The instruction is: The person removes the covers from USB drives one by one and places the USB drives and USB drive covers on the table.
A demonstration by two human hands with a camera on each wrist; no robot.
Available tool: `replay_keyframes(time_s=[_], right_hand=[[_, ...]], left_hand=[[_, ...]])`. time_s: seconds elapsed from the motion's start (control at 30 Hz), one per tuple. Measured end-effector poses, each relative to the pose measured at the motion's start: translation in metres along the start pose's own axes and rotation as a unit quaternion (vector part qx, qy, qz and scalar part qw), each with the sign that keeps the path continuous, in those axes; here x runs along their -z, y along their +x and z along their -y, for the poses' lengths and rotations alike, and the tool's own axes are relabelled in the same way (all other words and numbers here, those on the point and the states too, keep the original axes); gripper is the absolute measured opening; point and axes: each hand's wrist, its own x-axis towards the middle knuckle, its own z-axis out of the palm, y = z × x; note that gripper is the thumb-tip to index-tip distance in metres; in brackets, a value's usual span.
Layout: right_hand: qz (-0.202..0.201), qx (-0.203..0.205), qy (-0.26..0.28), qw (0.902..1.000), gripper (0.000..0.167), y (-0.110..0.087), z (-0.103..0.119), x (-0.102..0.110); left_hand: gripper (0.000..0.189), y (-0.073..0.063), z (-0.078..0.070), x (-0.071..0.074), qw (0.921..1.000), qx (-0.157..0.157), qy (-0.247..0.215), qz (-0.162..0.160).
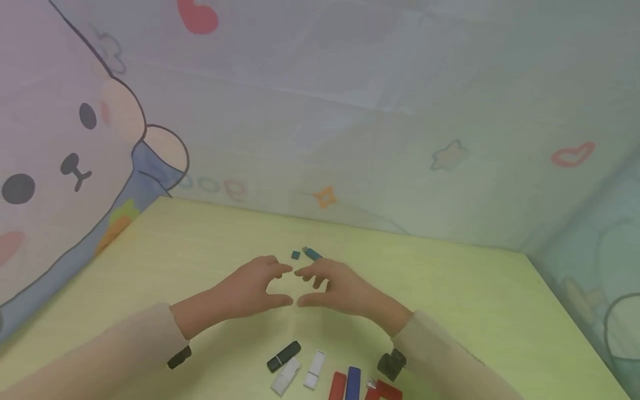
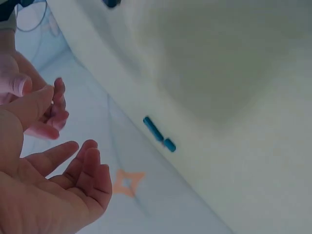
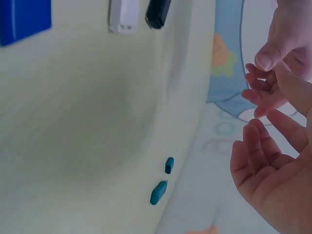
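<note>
My left hand (image 1: 252, 289) and right hand (image 1: 340, 286) hover over the table, palms facing, fingers loosely bent with nothing between them. Their fingertips come close together in the head view. Just beyond them on the table lies a teal USB stick (image 1: 312, 254), its metal plug bare, partly hidden by the right hand. Its small teal cap (image 1: 295, 255) sits apart, to the left of the plug. In the left wrist view the stick (image 2: 154, 129) and cap (image 2: 169, 145) lie nearly end to end; the right wrist view also has the stick (image 3: 158, 192) and cap (image 3: 169, 165).
Nearer me on the yellow table (image 1: 460, 300) lie a black USB stick (image 1: 284, 356), two white ones (image 1: 286, 376) (image 1: 314, 369), a red one (image 1: 337, 385), a blue one (image 1: 353, 383) and a red piece with a metal plug (image 1: 382, 391). A printed cloth (image 1: 380, 139) stands behind.
</note>
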Motion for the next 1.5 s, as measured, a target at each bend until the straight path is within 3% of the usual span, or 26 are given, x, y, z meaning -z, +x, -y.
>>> replay_keyframes(time_s=[0.2,0.4,0.87,1.07,1.33,1.5], right_hand=[[0.016,0.024,0.007,0.9996,0.046,-0.004,-0.002,-0.011],[0.034,0.047,0.002,0.9983,0.045,-0.007,-0.009,-0.022],[0.088,0.023,0.002,0.9959,0.043,-0.009,-0.015,-0.047],[0.109,0.023,-0.007,0.9937,0.040,-0.006,-0.015,-0.050],[0.140,0.031,-0.021,0.9895,0.038,-0.001,-0.015,-0.054],[0.150,0.039,-0.048,0.9867,0.034,0.001,-0.014,-0.056]], left_hand=[[0.058,-0.021,0.000,-0.013,0.9988,0.023,-0.041,0.016],[0.059,-0.030,0.003,-0.025,0.9964,0.036,-0.068,0.036],[0.047,-0.036,0.010,-0.048,0.9905,0.041,-0.107,0.075],[0.043,-0.039,0.011,-0.053,0.9893,0.042,-0.115,0.079],[0.038,-0.041,0.011,-0.055,0.9830,0.057,-0.136,0.109],[0.036,-0.041,0.012,-0.057,0.9840,0.048,-0.134,0.107]])
